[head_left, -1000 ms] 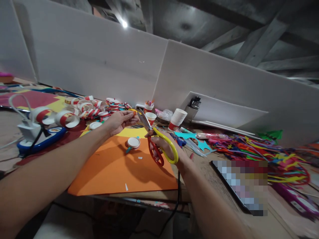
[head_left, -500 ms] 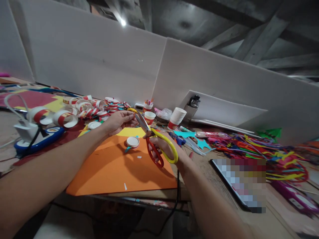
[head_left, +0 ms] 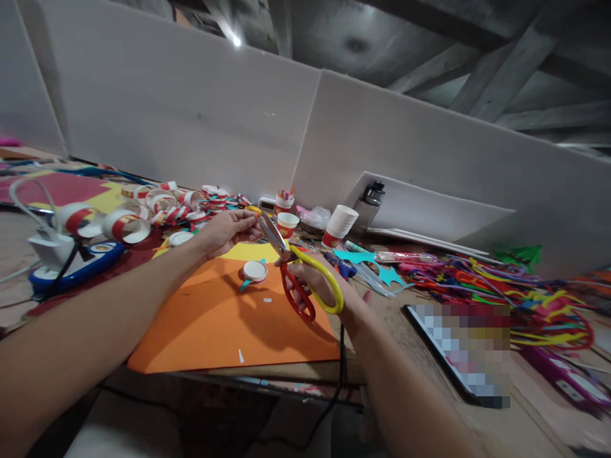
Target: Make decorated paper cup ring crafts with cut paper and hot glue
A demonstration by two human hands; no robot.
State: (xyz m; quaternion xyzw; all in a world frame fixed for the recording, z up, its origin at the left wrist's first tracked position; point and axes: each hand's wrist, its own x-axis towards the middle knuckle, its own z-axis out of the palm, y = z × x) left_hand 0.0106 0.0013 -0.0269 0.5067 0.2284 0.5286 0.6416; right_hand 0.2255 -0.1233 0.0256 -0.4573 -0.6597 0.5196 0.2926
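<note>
My right hand (head_left: 305, 283) is closed round scissors (head_left: 312, 270) with one yellow and one red handle loop. Their blades are slightly apart and point up and left. At the blade tips my left hand (head_left: 229, 232) is closed in a pinch; whatever lies between its fingertips is too small to make out. Below both hands a cut-down paper cup base (head_left: 255, 271) with teal bits on its side rests on an orange sheet (head_left: 205, 334). Small white scraps (head_left: 241, 356) lie on the same sheet.
Cut cup rings (head_left: 126, 227) and a blue-and-white power strip (head_left: 76, 267) lie left. Behind stand a paper cup (head_left: 287, 224), stacked cups (head_left: 341, 226) and a bottle (head_left: 368, 207). A phone (head_left: 453, 356), colourful pipe cleaners (head_left: 515, 292) and a purple device (head_left: 566, 378) are right.
Almost nothing differs. The whole view has shifted very slightly, while both hands and the scissors keep nearly the same pose.
</note>
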